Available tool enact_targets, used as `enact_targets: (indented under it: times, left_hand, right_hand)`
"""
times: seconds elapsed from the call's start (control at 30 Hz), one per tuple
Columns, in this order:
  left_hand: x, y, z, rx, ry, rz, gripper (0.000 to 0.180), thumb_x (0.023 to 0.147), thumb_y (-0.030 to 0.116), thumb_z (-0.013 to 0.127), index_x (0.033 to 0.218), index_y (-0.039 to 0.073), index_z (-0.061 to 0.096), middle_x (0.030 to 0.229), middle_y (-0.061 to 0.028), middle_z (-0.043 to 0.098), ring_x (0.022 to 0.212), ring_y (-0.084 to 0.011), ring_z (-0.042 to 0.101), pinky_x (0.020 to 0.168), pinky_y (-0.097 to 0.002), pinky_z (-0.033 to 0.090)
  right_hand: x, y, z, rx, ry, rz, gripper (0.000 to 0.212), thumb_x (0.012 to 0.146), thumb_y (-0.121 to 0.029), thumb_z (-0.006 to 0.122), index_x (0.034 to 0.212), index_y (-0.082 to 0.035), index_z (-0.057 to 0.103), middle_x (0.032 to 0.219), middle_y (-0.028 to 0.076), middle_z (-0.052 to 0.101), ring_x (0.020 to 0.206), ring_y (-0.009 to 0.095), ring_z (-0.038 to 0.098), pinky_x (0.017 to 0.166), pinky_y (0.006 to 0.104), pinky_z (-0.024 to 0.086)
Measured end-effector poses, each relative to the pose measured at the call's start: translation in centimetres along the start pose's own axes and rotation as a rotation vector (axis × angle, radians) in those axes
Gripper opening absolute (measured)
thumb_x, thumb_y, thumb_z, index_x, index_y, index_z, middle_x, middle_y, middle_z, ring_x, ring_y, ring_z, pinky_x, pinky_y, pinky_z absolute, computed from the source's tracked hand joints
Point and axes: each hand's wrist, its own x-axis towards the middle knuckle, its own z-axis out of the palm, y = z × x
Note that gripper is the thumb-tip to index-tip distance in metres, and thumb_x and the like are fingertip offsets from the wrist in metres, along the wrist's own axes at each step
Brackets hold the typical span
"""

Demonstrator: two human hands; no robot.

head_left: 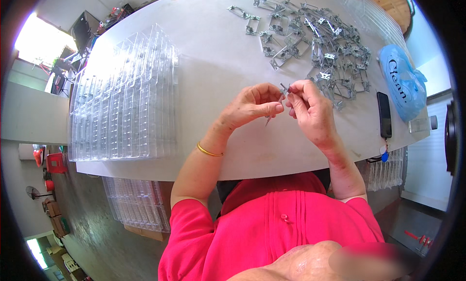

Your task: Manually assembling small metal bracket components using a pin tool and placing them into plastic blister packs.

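Over the middle of the white table, my left hand (253, 106) and my right hand (312, 112) meet with fingertips pinched. Between them is a small grey metal bracket (283, 89), partly hidden by the fingers; a thin end of it sticks out below my left thumb. Both hands grip this one part. Just beyond my right hand lies a loose heap of similar metal brackets (335, 55), narrow frames with small plates at their ends. Some of them lie singly toward the far edge.
Clear plastic compartment trays (124, 101) are stacked on the table's left side. To the right lie a black phone (384, 114), a blue plastic bag (401, 79) and a clear bottle (421, 124). Another tray stack (136, 203) stands below the table's left edge.
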Motion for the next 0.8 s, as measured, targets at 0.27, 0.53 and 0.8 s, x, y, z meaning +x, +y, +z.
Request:
enact_targets:
  times: [0.27,0.53,0.8]
  left_hand:
    - [0.2,-0.4,0.4,0.140,0.168,0.081,0.035,0.091,0.011,0.079,0.119,0.000,0.062,0.099,0.0000,0.067,0.088,-0.0056,0.061,0.071,-0.0217,0.050]
    - [0.2,-0.2,1.8,0.574,0.232,0.142,0.032,0.085,0.015,0.084,0.110,0.003,0.067,0.091,0.0034,0.064,0.075,-0.0032,0.052,0.066,-0.0221,0.047]
    - [0.4,-0.3,2.2,0.728,0.255,0.217,0.036,0.085,0.017,0.082,0.114,0.002,0.067,0.095,-0.0001,0.066,0.077,-0.0073,0.056,0.069,-0.0248,0.049]
  right_hand:
    - [-0.1,0.2,-2.7,0.248,-0.277,0.333,0.010,0.103,-0.008,0.054,0.110,-0.005,0.059,0.080,0.001,0.064,0.069,0.006,0.059,0.056,0.0244,0.047]
    - [0.1,1.5,-2.0,0.152,-0.005,0.025,0.011,0.102,-0.014,0.064,0.107,-0.005,0.059,0.088,0.000,0.066,0.072,0.006,0.060,0.061,0.0227,0.048]
    - [0.1,2.2,-1.1,0.138,-0.011,0.134,0.008,0.102,-0.009,0.062,0.103,-0.002,0.058,0.080,0.000,0.063,0.066,0.006,0.057,0.058,0.0233,0.048]
